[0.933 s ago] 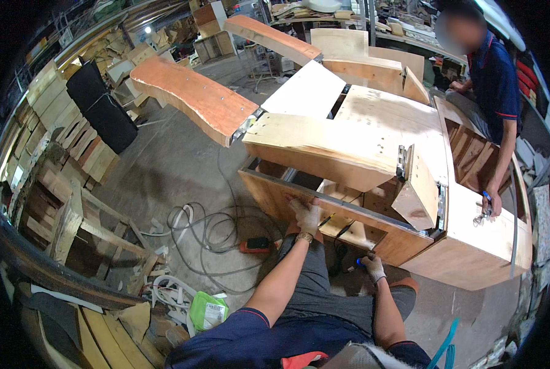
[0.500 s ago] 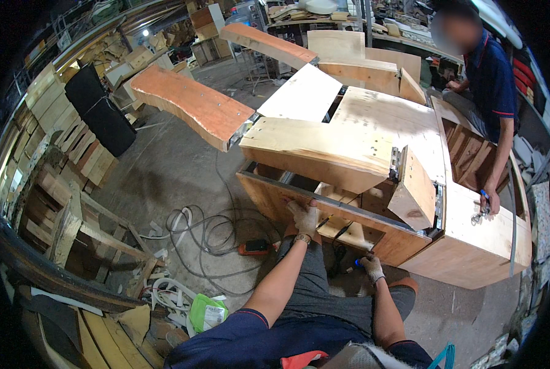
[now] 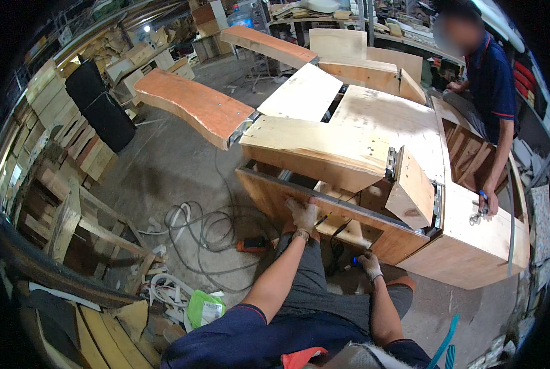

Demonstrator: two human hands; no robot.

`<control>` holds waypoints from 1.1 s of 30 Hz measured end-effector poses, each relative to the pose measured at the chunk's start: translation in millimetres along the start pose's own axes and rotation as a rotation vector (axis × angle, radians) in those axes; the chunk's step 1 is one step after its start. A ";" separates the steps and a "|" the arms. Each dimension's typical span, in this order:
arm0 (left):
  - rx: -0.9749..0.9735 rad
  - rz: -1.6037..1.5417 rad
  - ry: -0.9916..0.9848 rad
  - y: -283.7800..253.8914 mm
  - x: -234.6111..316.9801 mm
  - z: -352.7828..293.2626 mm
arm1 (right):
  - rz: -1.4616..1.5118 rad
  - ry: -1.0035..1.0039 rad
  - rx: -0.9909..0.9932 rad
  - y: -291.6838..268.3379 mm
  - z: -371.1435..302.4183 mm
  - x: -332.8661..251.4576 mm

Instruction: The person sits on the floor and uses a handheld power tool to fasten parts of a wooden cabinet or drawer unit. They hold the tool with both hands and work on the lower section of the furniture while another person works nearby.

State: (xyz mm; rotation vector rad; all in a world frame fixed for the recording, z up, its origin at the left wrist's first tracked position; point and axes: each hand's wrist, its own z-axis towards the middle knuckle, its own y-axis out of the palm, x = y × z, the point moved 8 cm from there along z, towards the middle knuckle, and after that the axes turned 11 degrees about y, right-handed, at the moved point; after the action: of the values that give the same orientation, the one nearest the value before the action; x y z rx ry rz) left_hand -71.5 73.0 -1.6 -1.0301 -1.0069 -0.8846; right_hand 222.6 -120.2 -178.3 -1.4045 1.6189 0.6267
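Observation:
A large plywood furniture frame [image 3: 275,190] with hinged panels stands before me. My left hand [image 3: 302,214], in a pale glove, lies against its near side panel just below the dark top rail, fingers apart. Close to that hand, a thin yellow-and-black stick [image 3: 323,219] pokes out at the frame's opening. Below the panel's lower edge, my gloved right hand [image 3: 369,265] is closed round a small dark thing with a blue end [image 3: 355,262]; most of it is hidden in the fingers, so its kind is unclear. A black cable [image 3: 336,246] hangs beside it.
At the right, another person [image 3: 496,92] sits by the frame, a hand [image 3: 489,202] holding a blue item over its top. Orange-topped boards [image 3: 192,106] jut out at far left. On the floor lie a coiled grey hose [image 3: 195,243], an orange-and-black tool [image 3: 252,244] and a green packet [image 3: 205,309].
My right hand has shifted slightly to the left and up with the blue-ended thing. My left hand stays on the panel, and the view has moved a little.

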 end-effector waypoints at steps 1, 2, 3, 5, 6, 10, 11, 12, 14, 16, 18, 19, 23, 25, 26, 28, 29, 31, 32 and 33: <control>-0.002 0.013 -0.021 0.2 -2.2 0.5 | -0.004 0.002 -0.003 1.0 -2.0 -2.1; 0.004 0.028 -0.041 -3.4 -8.1 1.8 | -0.010 -0.001 -0.014 4.8 -3.6 -5.9; 0.017 0.031 -0.024 -6.3 -10.6 5.3 | -0.024 0.006 -0.027 8.2 -4.3 -9.6; 0.029 0.023 0.011 -7.6 -10.9 7.1 | -0.055 0.024 -0.038 7.3 -4.0 -11.4; 0.029 0.012 0.031 -4.8 -7.8 6.5 | -0.031 0.021 -0.011 3.4 -3.9 -10.1; 0.010 -0.048 0.022 -0.3 -2.7 3.0 | 0.050 0.019 -0.043 2.2 -4.9 -9.0; 0.016 -0.050 0.020 -2.1 -2.6 2.4 | 0.067 0.023 -0.088 5.8 -6.5 -11.0; 0.035 -0.037 0.028 -4.1 -1.7 1.3 | 0.078 0.017 -0.093 6.9 -8.8 -13.0; 0.050 -0.033 0.050 -4.3 0.0 2.6 | 0.099 -0.003 -0.099 6.6 -10.1 -14.8; 0.041 -0.038 0.064 0.3 0.2 6.7 | 0.092 -0.008 -0.086 3.2 -6.2 -13.3; 0.037 -0.013 0.052 2.2 -7.3 7.1 | 0.085 0.003 -0.079 4.3 -5.8 -12.4; 0.043 -0.022 0.064 3.9 -9.3 7.7 | 0.082 0.013 -0.073 3.4 -5.7 -11.4; 0.074 -0.052 0.139 -0.4 -19.4 14.6 | 0.069 0.006 -0.099 10.6 -6.6 -15.3; 0.043 0.010 0.101 2.9 -22.3 15.8 | 0.074 -0.006 -0.063 7.4 -4.8 -14.0; 0.020 0.027 0.076 7.7 -20.7 14.7 | 0.079 -0.008 -0.038 2.3 -4.0 -11.6; 0.000 0.014 0.041 16.3 -16.2 9.1 | 0.078 0.013 -0.061 -5.9 -2.8 -5.8; 0.015 0.017 0.043 11.6 -18.4 9.8 | 0.076 0.019 -0.091 -0.7 -3.7 -8.9; 0.062 0.013 0.098 3.5 -18.1 11.9 | 0.102 0.001 -0.118 7.3 -8.0 -15.3; 0.074 0.004 0.113 1.5 -18.7 12.2 | 0.114 -0.007 -0.129 10.2 -10.2 -18.5; 0.068 -0.014 0.106 0.6 -21.3 12.7 | 0.088 -0.010 -0.124 12.4 -11.6 -21.4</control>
State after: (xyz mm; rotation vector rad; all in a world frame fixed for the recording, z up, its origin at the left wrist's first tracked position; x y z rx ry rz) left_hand -80.2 87.7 -19.6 -0.9106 -0.9494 -0.9016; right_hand 206.9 -115.9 -156.4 -1.4221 1.6652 0.7968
